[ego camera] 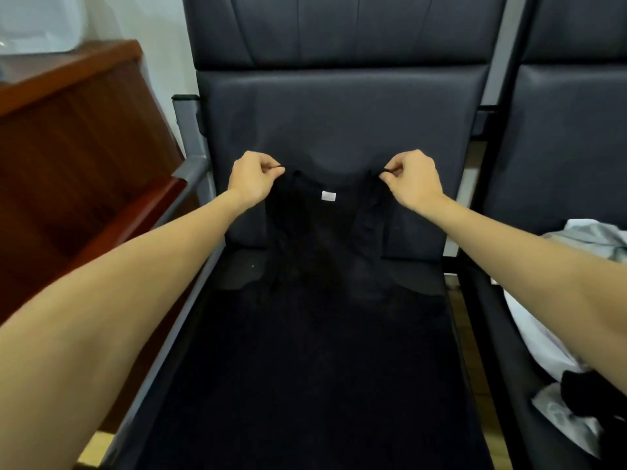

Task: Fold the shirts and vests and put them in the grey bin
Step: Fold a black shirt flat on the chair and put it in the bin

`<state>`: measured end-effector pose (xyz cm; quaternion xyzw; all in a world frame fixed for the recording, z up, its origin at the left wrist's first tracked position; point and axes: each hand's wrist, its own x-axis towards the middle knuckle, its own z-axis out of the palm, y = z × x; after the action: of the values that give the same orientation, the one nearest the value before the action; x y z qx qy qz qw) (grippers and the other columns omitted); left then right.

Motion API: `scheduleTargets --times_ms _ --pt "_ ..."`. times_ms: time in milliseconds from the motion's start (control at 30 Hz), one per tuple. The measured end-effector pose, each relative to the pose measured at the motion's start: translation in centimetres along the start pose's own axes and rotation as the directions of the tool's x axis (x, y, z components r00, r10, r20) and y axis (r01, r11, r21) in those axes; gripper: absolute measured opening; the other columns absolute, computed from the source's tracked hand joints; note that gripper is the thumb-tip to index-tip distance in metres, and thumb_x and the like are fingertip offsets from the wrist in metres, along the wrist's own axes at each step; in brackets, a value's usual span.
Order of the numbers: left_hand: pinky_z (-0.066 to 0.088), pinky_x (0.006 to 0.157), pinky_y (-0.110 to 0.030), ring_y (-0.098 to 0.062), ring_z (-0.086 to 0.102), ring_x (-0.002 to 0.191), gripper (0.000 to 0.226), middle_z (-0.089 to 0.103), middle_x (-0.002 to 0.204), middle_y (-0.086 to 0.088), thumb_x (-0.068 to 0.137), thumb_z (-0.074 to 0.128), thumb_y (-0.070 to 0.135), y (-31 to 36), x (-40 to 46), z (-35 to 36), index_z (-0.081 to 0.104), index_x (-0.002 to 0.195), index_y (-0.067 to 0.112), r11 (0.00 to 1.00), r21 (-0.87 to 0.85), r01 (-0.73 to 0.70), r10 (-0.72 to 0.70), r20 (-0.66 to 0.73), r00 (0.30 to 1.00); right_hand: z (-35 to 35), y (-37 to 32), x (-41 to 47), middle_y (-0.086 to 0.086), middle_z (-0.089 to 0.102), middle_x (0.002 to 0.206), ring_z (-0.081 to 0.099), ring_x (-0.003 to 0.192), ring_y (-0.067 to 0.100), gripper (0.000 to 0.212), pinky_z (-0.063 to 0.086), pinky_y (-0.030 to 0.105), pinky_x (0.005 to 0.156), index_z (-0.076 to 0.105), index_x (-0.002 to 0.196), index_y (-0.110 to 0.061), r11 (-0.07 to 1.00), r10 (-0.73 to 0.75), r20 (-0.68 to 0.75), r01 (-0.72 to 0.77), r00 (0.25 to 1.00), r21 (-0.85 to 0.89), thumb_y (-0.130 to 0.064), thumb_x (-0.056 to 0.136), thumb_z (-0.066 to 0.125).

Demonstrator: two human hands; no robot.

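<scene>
Black vest (pixel 325 252) hangs and drapes in front of me, straight ahead on the dark chair (pixel 339 106); its long axis runs away from me, neck end far and raised against the backrest, hem end near and spilling down over the seat toward my lap, though dark cloth on dark seat makes the lower edge hard to trace; white label (pixel 328 196) sits at the inside of the neckline, roughly midway between my hands, so I read the garment as centred; my left hand (pixel 252 178) pinches the left shoulder strap between thumb and curled fingers, my right hand (pixel 412 179) pinches the right strap the same way; both hands level with each other, about equally far from me, neither nearer; both forearms reach forward, converging slightly, wrists raised, knuckles up; straps taut between the two pinches, neckline sagging in a shallow curve between them; the coming move, as I judge it, turns on this symmetry: laying the vest flat down its long axis onto the seat before folding across; a heap of pale and black clothes (pixel 556 334) lies on the next seat to my right, apart from the vest; a reddish wooden cabinet (pixel 68 157) stands to my left; grey bin not in view.
</scene>
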<state>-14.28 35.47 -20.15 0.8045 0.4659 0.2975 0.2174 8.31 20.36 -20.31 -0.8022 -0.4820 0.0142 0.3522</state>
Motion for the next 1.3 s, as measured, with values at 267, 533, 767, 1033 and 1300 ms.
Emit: scheduleTargets --times_ms 267,533,767,1033,1300 --pt "0.044 0.076 -0.008 -0.005 0.063 0.086 0.014 0.068 0.089 0.006 0.091 0.067 0.019 -0.6 -13.0 -5.8 0.074 0.098 0.010 0.996 -0.037 -0.086 0.088 0.069 0.994 -4.0 -2.5 -12.0 -0.003 0.062 0.078 0.056 0.072 0.009 0.004 0.046 0.025 0.073 0.067 0.085 -0.015 0.990 -0.137 0.212 0.127 0.968 0.059 -0.017 0.088 0.068" --pt "0.045 0.080 -0.017 -0.014 0.065 0.090 0.013 0.071 0.098 -0.002 0.087 0.070 0.014 -4.2 -28.0 -5.3 0.076 0.097 0.007 0.991 -0.001 -0.135 0.132 0.199 0.971 -3.5 -1.2 -28.0 0.001 0.060 0.082 0.057 0.084 0.021 0.006 0.044 0.033 0.089 0.068 0.090 -0.012 0.979 -0.167 0.377 0.198 0.911 -0.045 -0.016 0.086 0.068" --pt "0.045 0.097 -0.032 -0.019 0.063 0.099 0.015 0.070 0.106 -0.002 0.087 0.070 0.013 -8.5 -35.7 -2.1 0.076 0.101 0.011 0.971 0.153 -0.182 0.137 0.268 0.954 1.0 1.3 -35.6 0.002 0.058 0.109 0.051 0.107 0.022 0.019 0.044 0.035 0.095 0.068 0.109 -0.014 0.984 -0.045 0.454 0.117 0.890 -0.132 -0.019 0.091 0.062" --pt "0.033 0.109 -0.052 -0.035 0.035 0.139 0.056 0.035 0.152 -0.017 0.092 0.063 0.017 -9.6 -42.4 -4.1 0.044 0.145 0.011 0.948 0.317 0.025 -0.098 0.217 0.971 -3.9 3.2 -41.3 0.007 0.054 0.129 0.052 0.120 0.025 0.028 0.039 0.037 0.105 0.066 0.118 -0.010 0.996 0.078 0.364 -0.089 0.928 0.013 -0.012 0.091 0.062" --pt "0.036 0.106 -0.048 -0.042 0.037 0.131 0.048 0.037 0.143 -0.026 0.095 0.050 0.008 -10.5 -49.4 -6.5 0.037 0.140 -0.001 0.680 0.007 0.733 -0.733 -0.011 0.680 -9.1 4.6 -53.2 0.017 0.062 0.120 0.057 0.114 0.031 0.032 0.042 0.028 0.087 0.054 0.128 0.002 0.689 0.676 0.257 -0.716 0.690 0.111 -0.005 0.097 0.048"
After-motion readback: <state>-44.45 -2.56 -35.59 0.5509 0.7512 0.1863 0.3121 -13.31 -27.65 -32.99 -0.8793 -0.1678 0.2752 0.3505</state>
